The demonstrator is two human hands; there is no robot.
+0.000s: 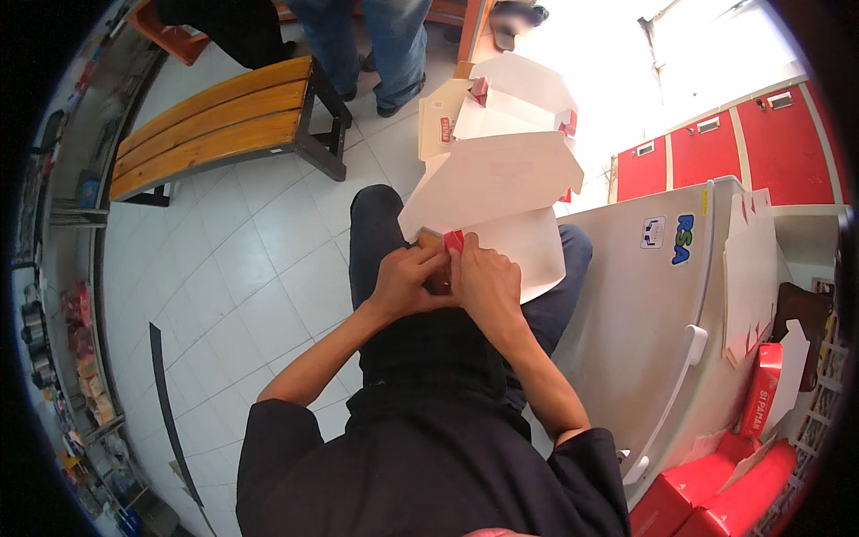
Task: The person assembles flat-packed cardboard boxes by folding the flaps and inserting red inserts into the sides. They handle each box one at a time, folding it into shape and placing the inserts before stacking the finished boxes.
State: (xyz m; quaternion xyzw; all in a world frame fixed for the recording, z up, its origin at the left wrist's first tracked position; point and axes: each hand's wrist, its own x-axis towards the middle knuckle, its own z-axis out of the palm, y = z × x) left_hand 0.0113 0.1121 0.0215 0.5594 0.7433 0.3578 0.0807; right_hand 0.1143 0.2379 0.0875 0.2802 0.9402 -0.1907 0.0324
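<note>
A cardboard box (537,246), white inside with red outer parts, rests across my lap with its lid panel raised away from me. At its near left corner my left hand (412,279) pinches the cardboard edge, fingers bent. Right beside it, my right hand (486,279) grips the same corner, where a small red flap (455,241) sticks up past the fingertips. My fingers hide part of that corner fold. Just beyond stands another open box (519,103), white inside with red corner tabs.
A white fridge (640,295) stands close on my right, with red boxes (716,492) and flat cardboard sheets (750,268) beside it. Red lockers (707,157) line the far right. A wooden bench (219,116) is at the far left, near a person in jeans (398,49). Shelves run along the left.
</note>
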